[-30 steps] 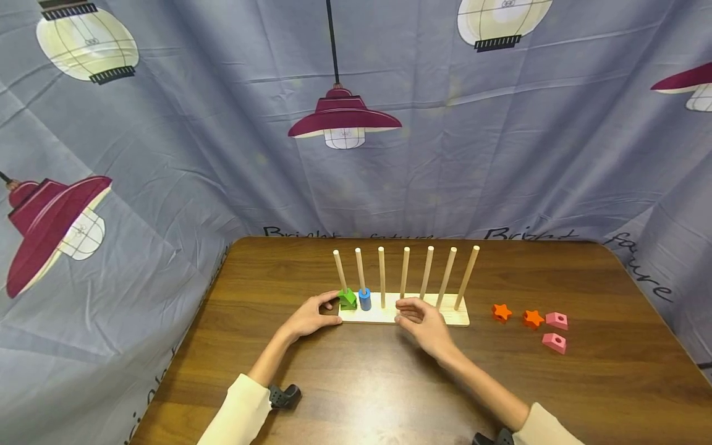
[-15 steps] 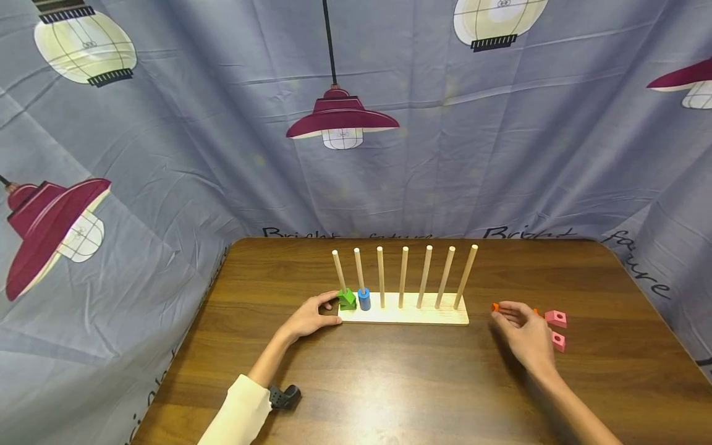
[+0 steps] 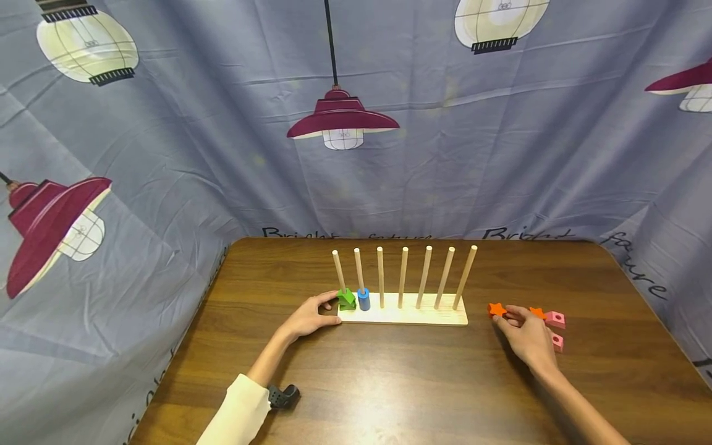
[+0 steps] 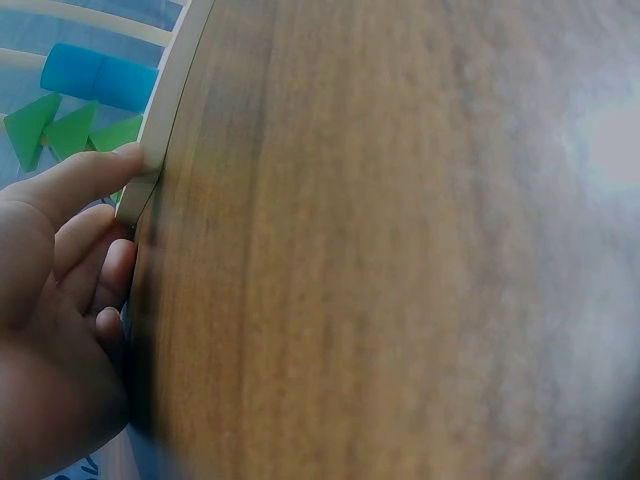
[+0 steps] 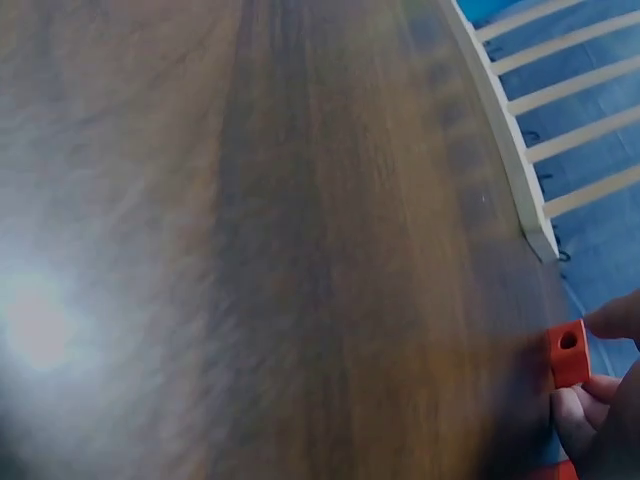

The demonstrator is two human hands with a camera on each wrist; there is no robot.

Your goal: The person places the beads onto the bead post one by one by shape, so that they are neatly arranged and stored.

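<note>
At its left end, my left hand [image 3: 307, 316] holds the pale wooden peg board [image 3: 411, 316], thumb at the front edge and fingers at the far side. Green angular blocks [image 3: 347, 300] sit on the board's first peg, and a blue cylinder [image 3: 364, 300] sits on the second; the left wrist view shows the green blocks [image 4: 72, 130] as triangular shapes by the thumb. To the right of the board, my right hand [image 3: 528, 337] pinches an orange star block [image 3: 496, 310] between thumb and fingers. A hole shows in one side of this star block [image 5: 568, 342] in the right wrist view.
Several bare upright pegs [image 3: 425, 278] stand along the rest of the board. Behind my right hand lie a second orange star block [image 3: 538, 313] and two pink blocks with holes [image 3: 556, 319], partly covered by the hand. A lamp-printed curtain [image 3: 423, 185] hangs beyond the table [image 3: 400, 371].
My right hand has moved right from the board to the orange stars and taken hold of the nearer one, which has turned slightly. The left hand stays at the board's end.
</note>
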